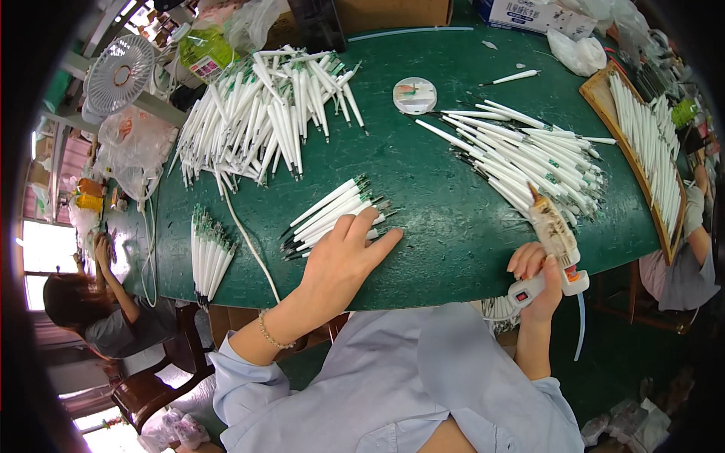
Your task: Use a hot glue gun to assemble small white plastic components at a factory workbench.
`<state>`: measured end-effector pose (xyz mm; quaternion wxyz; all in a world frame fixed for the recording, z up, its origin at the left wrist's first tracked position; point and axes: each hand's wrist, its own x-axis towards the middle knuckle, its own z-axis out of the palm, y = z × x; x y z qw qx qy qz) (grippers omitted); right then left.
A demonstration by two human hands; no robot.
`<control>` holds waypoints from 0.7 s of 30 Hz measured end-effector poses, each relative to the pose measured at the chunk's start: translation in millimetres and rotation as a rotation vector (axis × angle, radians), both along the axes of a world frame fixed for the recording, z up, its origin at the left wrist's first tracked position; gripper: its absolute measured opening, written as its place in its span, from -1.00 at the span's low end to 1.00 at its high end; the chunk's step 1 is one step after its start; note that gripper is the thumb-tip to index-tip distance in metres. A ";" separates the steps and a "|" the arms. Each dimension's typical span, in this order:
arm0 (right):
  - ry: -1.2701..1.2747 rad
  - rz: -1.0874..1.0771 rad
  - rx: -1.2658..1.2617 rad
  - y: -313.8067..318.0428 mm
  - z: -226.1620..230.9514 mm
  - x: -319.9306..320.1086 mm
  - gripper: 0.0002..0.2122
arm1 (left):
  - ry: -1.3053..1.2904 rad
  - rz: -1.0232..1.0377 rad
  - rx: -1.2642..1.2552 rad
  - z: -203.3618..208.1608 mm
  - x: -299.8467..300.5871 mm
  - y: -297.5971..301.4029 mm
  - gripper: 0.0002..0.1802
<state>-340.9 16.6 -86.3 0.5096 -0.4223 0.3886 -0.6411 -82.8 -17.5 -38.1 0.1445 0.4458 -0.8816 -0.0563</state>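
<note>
The fingers of the left hand were held partly spread, thumb parted, and rested over a row of white sticks. A glue gun was grasped by the curled fingers of the right hand. Beyond the left fingers, a large heap was piled on the green table; farther left, a fan was seen.

Left hand over white sticks, right hand gripping glue gun, green table
</note>
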 end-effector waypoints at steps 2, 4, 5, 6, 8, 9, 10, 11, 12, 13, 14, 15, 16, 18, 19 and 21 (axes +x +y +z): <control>-0.052 -0.104 -0.034 -0.9 -3.3 -4.7 -0.64 | 0.025 -0.003 0.012 2.8 -10.5 -10.3 -0.56; -0.062 -0.126 -0.045 1.1 -4.3 -8.2 -0.64 | 0.149 -0.193 0.013 2.9 -33.9 -29.7 -0.62; -0.104 -0.163 -0.051 1.4 -3.8 -7.9 -0.64 | 0.186 -0.231 0.004 -0.4 -48.7 -39.6 -0.65; -0.147 -0.193 -0.056 0.8 -4.8 -5.9 -0.63 | 0.223 -0.263 -0.006 -6.4 -63.4 -49.3 -0.68; -0.191 -0.232 -0.054 1.0 -5.7 -4.0 -0.63 | 0.249 -0.356 0.025 -14.2 -94.6 -64.8 -0.72; -0.246 -0.266 -0.053 1.5 -6.2 -5.4 -0.62 | 0.251 -0.357 0.022 -17.1 -110.3 -68.5 -0.72; -0.244 -0.265 -0.056 1.4 -7.4 -6.8 -0.62 | 0.244 -0.408 -0.030 -20.1 -124.5 -71.2 -0.76; -0.290 -0.278 -0.067 1.6 -8.3 -8.4 -0.62 | 0.243 -0.466 -0.079 -23.5 -136.0 -73.0 -0.80; -0.338 -0.289 -0.079 1.6 -9.0 -9.4 -0.62 | 0.249 -0.471 -0.080 -27.4 -144.3 -73.4 -0.80; -0.334 -0.290 -0.080 1.2 -9.6 -9.3 -0.62 | 0.229 -0.486 -0.100 -31.0 -150.3 -73.6 -0.83; -0.338 -0.302 -0.095 0.6 -10.9 -9.2 -0.62 | 0.207 -0.504 -0.118 -30.9 -153.9 -73.8 -0.85; -0.344 -0.311 -0.110 0.3 -11.4 -9.3 -0.62 | 0.208 -0.506 -0.117 -30.8 -155.2 -73.0 -0.85; -0.345 -0.310 -0.110 0.2 -11.1 -9.4 -0.62 | 0.175 -0.482 -0.134 -30.1 -155.7 -71.0 -0.87; -0.389 -0.313 -0.119 0.2 -11.0 -10.7 -0.62 | 0.140 -0.458 -0.150 -20.3 -154.0 -66.5 -0.89; -0.392 -0.310 -0.118 0.6 -11.4 -10.3 -0.62 | 0.083 -0.428 -0.151 -14.9 -147.1 -63.8 -0.87; -0.455 -0.292 -0.129 0.6 -13.4 -11.6 -0.62 | 0.024 -0.396 -0.152 0.0 -130.2 -59.2 -0.85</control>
